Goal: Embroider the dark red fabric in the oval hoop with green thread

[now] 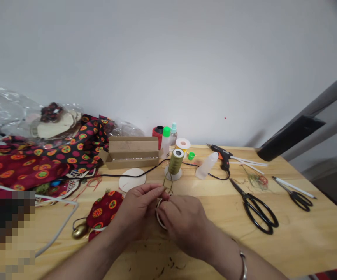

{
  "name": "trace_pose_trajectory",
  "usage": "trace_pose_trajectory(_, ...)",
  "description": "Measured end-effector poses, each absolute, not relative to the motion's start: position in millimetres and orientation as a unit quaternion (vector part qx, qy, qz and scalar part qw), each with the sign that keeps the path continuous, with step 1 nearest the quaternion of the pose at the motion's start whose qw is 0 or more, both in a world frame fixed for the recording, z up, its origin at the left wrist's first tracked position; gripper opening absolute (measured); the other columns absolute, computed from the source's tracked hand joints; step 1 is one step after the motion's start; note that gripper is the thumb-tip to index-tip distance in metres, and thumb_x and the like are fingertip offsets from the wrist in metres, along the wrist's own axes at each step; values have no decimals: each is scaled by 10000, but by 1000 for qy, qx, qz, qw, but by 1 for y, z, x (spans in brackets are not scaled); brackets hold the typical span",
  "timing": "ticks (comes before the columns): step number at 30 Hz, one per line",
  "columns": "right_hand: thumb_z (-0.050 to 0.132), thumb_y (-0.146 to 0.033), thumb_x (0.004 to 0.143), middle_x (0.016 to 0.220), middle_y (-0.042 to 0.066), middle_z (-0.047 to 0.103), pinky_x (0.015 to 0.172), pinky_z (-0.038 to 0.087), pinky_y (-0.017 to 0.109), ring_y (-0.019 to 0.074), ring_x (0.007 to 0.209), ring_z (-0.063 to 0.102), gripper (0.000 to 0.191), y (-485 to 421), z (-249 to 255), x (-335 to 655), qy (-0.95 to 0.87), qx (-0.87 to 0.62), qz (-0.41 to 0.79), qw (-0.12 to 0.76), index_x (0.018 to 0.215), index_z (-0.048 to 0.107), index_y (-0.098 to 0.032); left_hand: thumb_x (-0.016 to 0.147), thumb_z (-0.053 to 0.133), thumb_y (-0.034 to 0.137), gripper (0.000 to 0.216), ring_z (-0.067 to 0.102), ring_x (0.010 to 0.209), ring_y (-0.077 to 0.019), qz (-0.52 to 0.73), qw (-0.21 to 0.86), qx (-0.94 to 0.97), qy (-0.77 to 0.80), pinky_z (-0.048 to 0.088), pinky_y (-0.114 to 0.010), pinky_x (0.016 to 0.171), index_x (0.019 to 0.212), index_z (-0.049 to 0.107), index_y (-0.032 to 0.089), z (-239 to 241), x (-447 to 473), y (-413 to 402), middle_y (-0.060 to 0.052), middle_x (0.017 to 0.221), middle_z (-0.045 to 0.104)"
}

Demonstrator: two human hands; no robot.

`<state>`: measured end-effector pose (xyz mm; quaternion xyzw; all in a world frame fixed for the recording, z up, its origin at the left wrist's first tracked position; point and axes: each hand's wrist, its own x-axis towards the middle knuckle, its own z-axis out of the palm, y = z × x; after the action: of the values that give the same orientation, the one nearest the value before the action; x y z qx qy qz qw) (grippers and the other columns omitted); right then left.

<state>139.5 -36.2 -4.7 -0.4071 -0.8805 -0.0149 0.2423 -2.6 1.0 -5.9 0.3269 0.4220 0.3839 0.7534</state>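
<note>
Close together above the table, my left hand (135, 208) and my right hand (184, 221) are both closed. An olive-green thread (164, 182) runs from the spool (176, 161) down to my fingertips, where my left thumb and index finger pinch it. My right fingers are wrapped round a small ring with a pale edge (158, 217); my hands cover much of it. Beside my left wrist lies a dark red patterned fabric piece (106, 208) with a brass bell (80, 230) at its end. A round white disc (132, 179) lies just beyond my left hand.
Black-handled scissors (257, 212), smaller scissors (299, 200) and a glue gun (222, 153) lie to the right. Behind my hands stand a cardboard box (133, 161), a white squeeze bottle (206, 166) and a green-capped bottle (165, 144). Patterned fabric (78, 146) is heaped at left. A black cable (139, 174) crosses the table.
</note>
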Motion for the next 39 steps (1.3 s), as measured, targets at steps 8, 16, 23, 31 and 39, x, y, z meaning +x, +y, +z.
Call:
trace_pose_trajectory(8,448,-278,845,519,4,502,468,321,286,132,497,430,295,-42,0,133,-935,-232,-39,264,579,524,-175,687,683,252,188,265,350,-2,398,768,300,403,156,-139,357,593,588,120,-15,-5,4,66,460,484)
trace_pose_trajectory(16,503,-256,816,716,61,588,671,442,289,157,718,555,227,-15,2,147,-601,-531,305,513,644,591,-137,677,687,280,208,402,413,-32,395,728,350,438,272,-145,414,560,595,136,-7,-3,-1,57,475,516)
trace_pose_trajectory(23,596,-399,741,620,28,646,416,392,184,129,531,604,284,-13,-4,140,-398,-470,661,429,846,624,-136,716,643,306,239,500,499,-90,377,726,408,406,380,-192,512,543,588,150,-6,-3,-3,37,507,557)
trace_pose_trajectory(31,639,-335,685,434,3,592,301,289,160,68,300,459,220,-13,2,140,-402,-504,627,438,665,629,-115,750,602,272,224,468,489,-78,348,672,492,431,333,-182,488,565,620,146,-3,-4,-3,35,502,565)
trace_pose_trajectory(39,609,-290,691,352,-41,526,281,253,148,41,252,378,222,-13,4,139,-395,-520,606,454,546,520,-148,782,561,300,234,494,553,-106,318,659,540,415,355,-207,534,654,674,140,-4,-5,-5,-18,601,634)
